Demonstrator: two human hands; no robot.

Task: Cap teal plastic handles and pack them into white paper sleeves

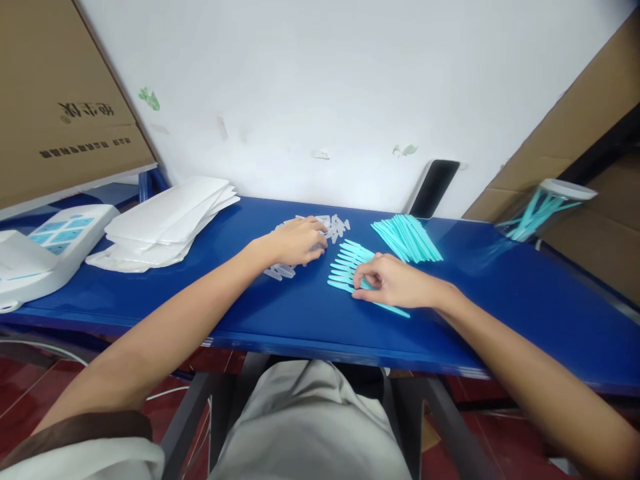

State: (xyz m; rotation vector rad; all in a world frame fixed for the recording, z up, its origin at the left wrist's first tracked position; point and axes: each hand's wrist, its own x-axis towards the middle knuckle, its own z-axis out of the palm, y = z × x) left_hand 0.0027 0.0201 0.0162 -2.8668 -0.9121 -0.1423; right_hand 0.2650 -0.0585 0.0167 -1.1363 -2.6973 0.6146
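Note:
My left hand (299,241) hovers over or touches a pile of small translucent plastic caps (337,228). Its fingers are bent but apart, and no cap shows between them. To the right, a row of turquoise plastic sticks (341,272) with tapered ends lies side by side on the blue table. Over this row is my right hand (387,281), thumb and index finger curled together around the nearest stick (395,309). The palm and fingers cover the middle of the row. Behind it lies a second, denser heap of thin turquoise sticks (407,238).
White paper bags (167,217) are stacked at the left, beside a white device with blue labels (63,233). A phone (436,189) leans on the wall. At the right, a clear container (547,207) holds more turquoise sticks. Cardboard (60,100) stands at the far left of the blue table (290,320).

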